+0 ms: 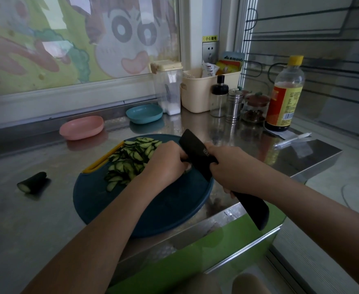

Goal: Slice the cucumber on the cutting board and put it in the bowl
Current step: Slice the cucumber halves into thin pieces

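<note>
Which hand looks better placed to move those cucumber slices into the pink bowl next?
Probably the left hand: it sits right beside the slices, and the pink bowl lies on that side. The right hand grips the knife.

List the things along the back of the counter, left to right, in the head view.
Pink bowl, blue bowl, clear lidded container, cream basket, black-capped bottle, steel shaker, brown-lidded jar, yellow-capped sauce bottle.
</note>
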The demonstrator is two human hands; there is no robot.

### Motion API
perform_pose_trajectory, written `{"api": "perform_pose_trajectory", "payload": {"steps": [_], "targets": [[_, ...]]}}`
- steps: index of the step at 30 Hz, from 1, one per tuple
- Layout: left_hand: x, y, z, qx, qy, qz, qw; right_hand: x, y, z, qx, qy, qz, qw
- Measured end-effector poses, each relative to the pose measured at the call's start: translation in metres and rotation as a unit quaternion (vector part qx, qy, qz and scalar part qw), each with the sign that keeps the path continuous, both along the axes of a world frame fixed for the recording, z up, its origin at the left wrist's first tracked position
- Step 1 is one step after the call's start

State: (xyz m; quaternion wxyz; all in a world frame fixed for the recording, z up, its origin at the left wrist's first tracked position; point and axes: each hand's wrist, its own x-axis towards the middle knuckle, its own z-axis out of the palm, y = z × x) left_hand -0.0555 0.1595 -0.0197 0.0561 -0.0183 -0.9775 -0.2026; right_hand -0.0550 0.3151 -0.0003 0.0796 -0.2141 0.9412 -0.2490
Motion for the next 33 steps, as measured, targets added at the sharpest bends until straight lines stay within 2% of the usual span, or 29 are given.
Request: {"api": "perform_pose_trajectory", "payload": {"steps": [13,19,25,29,33], "targets": [[-0.004,0.004,0.006,-0.053,-0.056,0.014,0.997,-0.008,-0.011,-0.007,0.005,-0.006,0.004,1.0],[-0.002,0.002,0.003,-0.064,-0.026,0.005,0.998,-0.014,-0.024,-0.02,0.031,0.019,-0.001,0.999],[-0.003,-0.001,0.0,-0.026,-0.021,-0.005,0.999,-0.006,-0.017,-0.026,0.042,0.038,-0.011,0.998],[-0.004,-0.001,-0.004,0.002,-0.009,0.0,1.0,-0.007,-0.008,-0.021,0.004,0.001,-0.021,1.0],[-0.004,-0.001,-0.006,0.028,0.002,0.004,1.0,-0.004,-0.002,-0.015,-0.032,0.006,-0.028,0.999]]}}
